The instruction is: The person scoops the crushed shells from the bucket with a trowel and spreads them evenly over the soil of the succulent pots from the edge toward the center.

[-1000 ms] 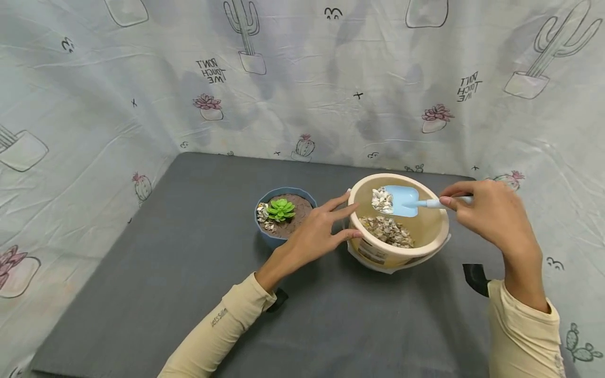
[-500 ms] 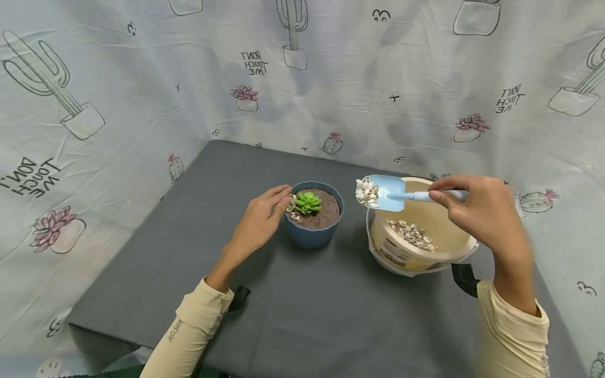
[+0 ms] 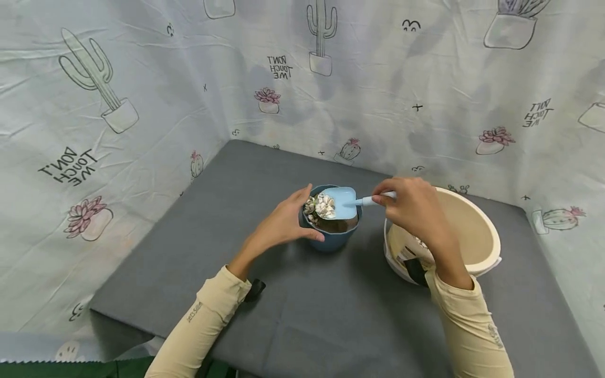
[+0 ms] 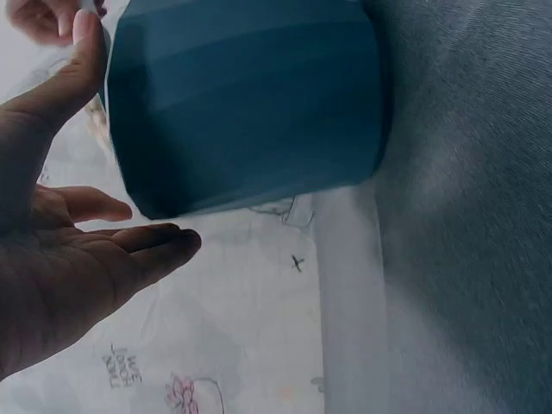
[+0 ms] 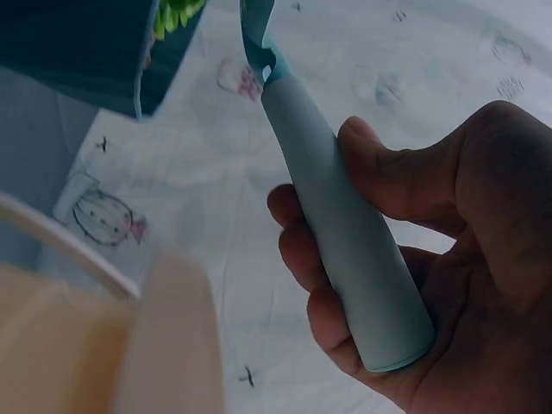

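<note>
My right hand (image 3: 416, 207) grips a light-blue hand trowel (image 3: 346, 202) by its pale handle, fingers and thumb wrapped round it in the right wrist view. Small whitish pebbles (image 3: 325, 206) fill the tip of its blade. The blade is over a blue plant pot (image 3: 331, 241) with brown soil, hiding most of its green succulent (image 5: 177, 13). At the pot's left side, my left hand (image 3: 283, 220) is spread, its thumb by the rim and its fingers extended. The left wrist view shows these fingers beside the pot's faceted wall (image 4: 250, 103).
A cream bucket (image 3: 491, 236) stands right of the pot, partly behind my right forearm, with some pebbles showing inside. Both stand on a grey-covered table (image 3: 307, 315). Behind hangs a white curtain (image 3: 359, 63) printed with cacti, along the table's back edge.
The loaded trowel has moved left from over the bucket to over the pot. My left hand has left the bucket's rim and come to the pot's left side. The head view has turned left.
</note>
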A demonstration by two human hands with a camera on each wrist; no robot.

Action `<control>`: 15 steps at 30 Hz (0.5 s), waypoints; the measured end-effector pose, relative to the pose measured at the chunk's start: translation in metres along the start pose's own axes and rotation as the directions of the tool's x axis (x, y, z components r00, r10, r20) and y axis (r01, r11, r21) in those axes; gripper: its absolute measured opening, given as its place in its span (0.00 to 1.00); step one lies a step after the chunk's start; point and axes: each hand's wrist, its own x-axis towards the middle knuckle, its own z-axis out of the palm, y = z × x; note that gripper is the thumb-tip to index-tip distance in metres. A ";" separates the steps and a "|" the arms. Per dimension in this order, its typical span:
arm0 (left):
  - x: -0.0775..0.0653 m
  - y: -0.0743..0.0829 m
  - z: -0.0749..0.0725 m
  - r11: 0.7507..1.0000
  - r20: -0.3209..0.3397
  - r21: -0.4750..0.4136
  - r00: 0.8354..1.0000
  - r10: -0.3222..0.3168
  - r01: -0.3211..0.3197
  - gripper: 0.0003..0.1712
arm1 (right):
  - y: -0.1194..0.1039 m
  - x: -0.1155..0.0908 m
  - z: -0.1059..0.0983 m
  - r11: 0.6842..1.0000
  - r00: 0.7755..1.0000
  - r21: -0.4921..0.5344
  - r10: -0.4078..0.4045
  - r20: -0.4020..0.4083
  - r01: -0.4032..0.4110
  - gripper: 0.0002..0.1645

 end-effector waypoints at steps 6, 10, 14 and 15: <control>0.008 0.003 0.008 0.999 0.012 -0.003 0.999 -0.034 0.034 0.75 | -0.006 0.000 0.013 0.988 0.987 -0.084 -0.136 -0.091 0.128 0.03; 0.007 0.000 0.009 0.997 -0.004 -0.027 0.998 -0.066 0.066 0.78 | -0.015 0.000 0.018 0.964 0.964 -0.171 -0.226 -0.138 0.202 0.03; 0.006 -0.002 0.007 0.997 -0.031 -0.052 0.997 -0.066 0.064 0.80 | -0.023 0.002 0.023 0.919 0.932 -0.292 -0.322 -0.167 0.265 0.04; 0.007 -0.003 0.006 0.997 -0.035 -0.054 0.997 -0.062 0.060 0.80 | -0.025 0.002 0.024 0.907 0.922 -0.318 -0.344 -0.180 0.277 0.05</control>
